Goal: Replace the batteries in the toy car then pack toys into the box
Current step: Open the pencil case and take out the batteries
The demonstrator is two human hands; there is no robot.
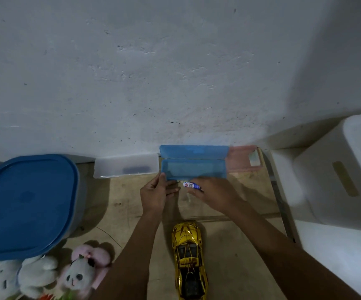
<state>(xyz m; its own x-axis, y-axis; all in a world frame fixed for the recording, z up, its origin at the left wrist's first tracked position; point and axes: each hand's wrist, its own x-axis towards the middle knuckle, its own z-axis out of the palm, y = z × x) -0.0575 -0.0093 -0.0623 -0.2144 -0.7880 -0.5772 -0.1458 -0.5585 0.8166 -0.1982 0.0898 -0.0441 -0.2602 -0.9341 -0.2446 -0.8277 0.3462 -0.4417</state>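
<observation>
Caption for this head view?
Right hand holds a battery by the open blue case; left hand grips it; gold car nearby.

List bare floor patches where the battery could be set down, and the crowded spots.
Free: beige floor between the blue-lidded grey tub and gold toy car; between the right hand and white plastic bin. Crowded: the wall row: clear plastic case, open blue plastic case, pink plastic case; plush toys bottom-left.

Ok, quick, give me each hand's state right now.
Left hand: grips the left end of the open blue case.
Right hand: pinches a battery.
</observation>
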